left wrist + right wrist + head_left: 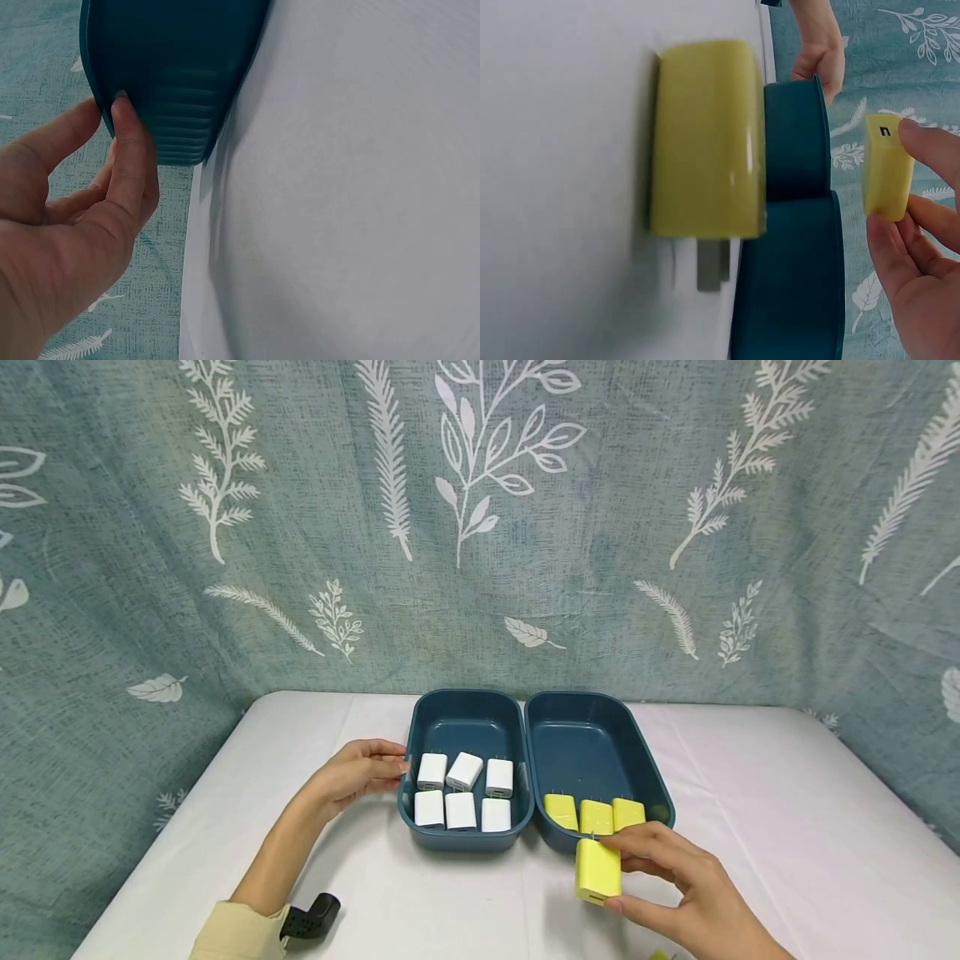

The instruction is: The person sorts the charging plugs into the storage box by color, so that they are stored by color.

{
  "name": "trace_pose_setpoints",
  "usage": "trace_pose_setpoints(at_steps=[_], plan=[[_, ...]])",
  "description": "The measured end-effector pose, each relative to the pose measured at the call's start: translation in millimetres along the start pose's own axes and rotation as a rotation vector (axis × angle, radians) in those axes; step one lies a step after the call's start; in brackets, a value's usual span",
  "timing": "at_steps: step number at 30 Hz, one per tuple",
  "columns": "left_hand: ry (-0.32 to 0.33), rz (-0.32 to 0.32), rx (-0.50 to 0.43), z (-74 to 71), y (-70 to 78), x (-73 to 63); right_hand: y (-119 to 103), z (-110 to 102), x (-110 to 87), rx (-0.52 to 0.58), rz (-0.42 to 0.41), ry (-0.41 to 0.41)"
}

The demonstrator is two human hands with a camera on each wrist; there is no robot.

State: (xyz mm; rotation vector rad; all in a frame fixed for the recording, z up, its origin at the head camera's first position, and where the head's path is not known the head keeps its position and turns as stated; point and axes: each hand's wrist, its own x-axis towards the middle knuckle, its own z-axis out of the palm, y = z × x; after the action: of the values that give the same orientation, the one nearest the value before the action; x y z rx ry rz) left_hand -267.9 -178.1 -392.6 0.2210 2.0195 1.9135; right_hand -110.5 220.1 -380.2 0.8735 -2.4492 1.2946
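My right hand (678, 877) pinches a yellow USB wall charger (598, 870) between thumb and fingertips, in front of the near rim of the right blue bin (581, 739). In the right wrist view the held charger (887, 166) shows its USB port near the thumb. Three yellow chargers (596, 817) lie along the near end of that bin. My left hand (363, 774) pinches the outer rim of the left blue bin (467, 727); in the left wrist view, thumb and fingers straddle the bin's wall (172, 82). Several white chargers (461, 811) sit in two rows inside the left bin.
The two bins stand side by side on a white-covered table (720, 760). Another yellow charger (709, 142) rests on the cloth close to my right wrist, its prongs showing. A patterned green curtain (525, 610) hangs behind the table. A black device (311, 917) is strapped at my left wrist.
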Motion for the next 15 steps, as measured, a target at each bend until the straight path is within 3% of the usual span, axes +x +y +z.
trace_pose_setpoints(at_steps=[8, 15], plan=[[-0.004, 0.007, -0.003, 0.2, 0.5, 0.0, 8.8, -11.8, 18.8, 0.035, -0.023, 0.024], [0.001, 0.013, -0.007, -0.4, -1.8, 0.2, 21.1, -19.5, 34.6, 0.051, 0.065, 0.049]])
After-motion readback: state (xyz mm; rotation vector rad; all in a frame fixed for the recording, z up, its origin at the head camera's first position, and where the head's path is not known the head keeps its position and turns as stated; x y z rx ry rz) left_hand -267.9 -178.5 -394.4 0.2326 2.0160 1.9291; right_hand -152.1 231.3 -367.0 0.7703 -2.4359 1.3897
